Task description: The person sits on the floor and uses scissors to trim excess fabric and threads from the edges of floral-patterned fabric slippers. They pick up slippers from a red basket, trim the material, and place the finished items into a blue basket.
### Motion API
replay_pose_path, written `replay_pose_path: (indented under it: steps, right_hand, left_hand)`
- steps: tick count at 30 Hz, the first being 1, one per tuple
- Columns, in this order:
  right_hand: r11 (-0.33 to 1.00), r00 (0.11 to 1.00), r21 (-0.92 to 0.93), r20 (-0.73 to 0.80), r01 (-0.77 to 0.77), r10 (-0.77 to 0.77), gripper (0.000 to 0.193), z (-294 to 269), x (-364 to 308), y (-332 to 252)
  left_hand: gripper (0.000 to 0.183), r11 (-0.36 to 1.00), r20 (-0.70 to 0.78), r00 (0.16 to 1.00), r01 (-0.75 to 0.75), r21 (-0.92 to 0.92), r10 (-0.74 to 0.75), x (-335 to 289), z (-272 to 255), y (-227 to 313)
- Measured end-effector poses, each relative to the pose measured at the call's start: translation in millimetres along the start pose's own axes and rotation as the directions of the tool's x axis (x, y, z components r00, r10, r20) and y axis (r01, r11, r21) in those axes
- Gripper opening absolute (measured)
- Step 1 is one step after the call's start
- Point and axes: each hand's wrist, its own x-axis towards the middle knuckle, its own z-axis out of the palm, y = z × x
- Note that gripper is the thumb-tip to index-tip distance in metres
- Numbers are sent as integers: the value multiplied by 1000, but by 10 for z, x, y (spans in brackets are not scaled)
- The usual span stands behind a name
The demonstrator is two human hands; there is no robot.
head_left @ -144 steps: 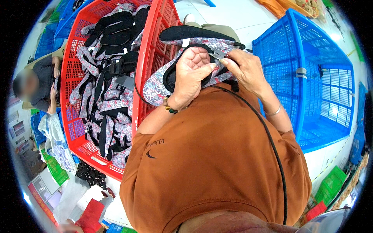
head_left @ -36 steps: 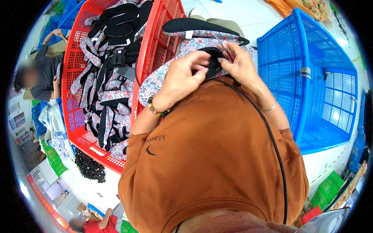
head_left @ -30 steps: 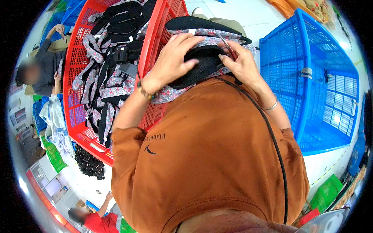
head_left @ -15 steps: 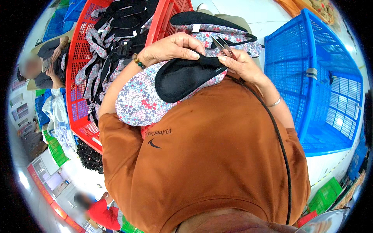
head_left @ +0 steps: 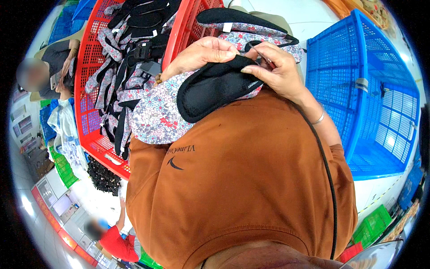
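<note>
My left hand [head_left: 201, 54] pinches the upper edge of a slipper-like fabric piece [head_left: 155, 114], flower-printed in white, blue and red. On it lies a smooth black oval part [head_left: 215, 94] with small white lettering at its right end. My right hand [head_left: 278, 67] is closed round small metal scissors [head_left: 265, 56], mostly hidden by the fingers, and its thumb presses on the black edge. The two hands are close together, just above my orange-brown shirt. Behind them lie more flowered and black pieces [head_left: 251, 30], one with a white tag.
At the left stands a red plastic crate [head_left: 87, 76] heaped with similar flowered and black pieces [head_left: 143, 27]. A tall blue crate [head_left: 336, 85] stands at the right. Two other people, one in dark clothing [head_left: 56, 67], one in red [head_left: 118, 244], are at the left.
The scissors, earlier with blades apart and pointing up, are now turned down and largely covered by my right fingers. The black part has tilted, and my left forearm has drawn behind the fabric.
</note>
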Motion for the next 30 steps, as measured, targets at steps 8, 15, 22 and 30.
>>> replay_pose_path:
  steps: [8,15,22,30]
  right_hand:
    - [950,918,262,-308,-170,250,16,-39,11,177]
    - [986,998,-156,-25,-58,55,26,-198,32,-83]
    - [983,985,-171,-168,-62,33,10,-169,86,69]
    - [987,996,-160,88,23,-8,17,-198,144,-107]
  left_hand:
    - [23,996,-96,992,-70,62,76,-28,40,-18]
    - [21,996,-114,993,0,-87,-9,-18,18,-71]
    - [22,999,-149,989,-17,45,23,10,42,-48]
    - [21,999,-144,989,-28,43,34,26,57,-76]
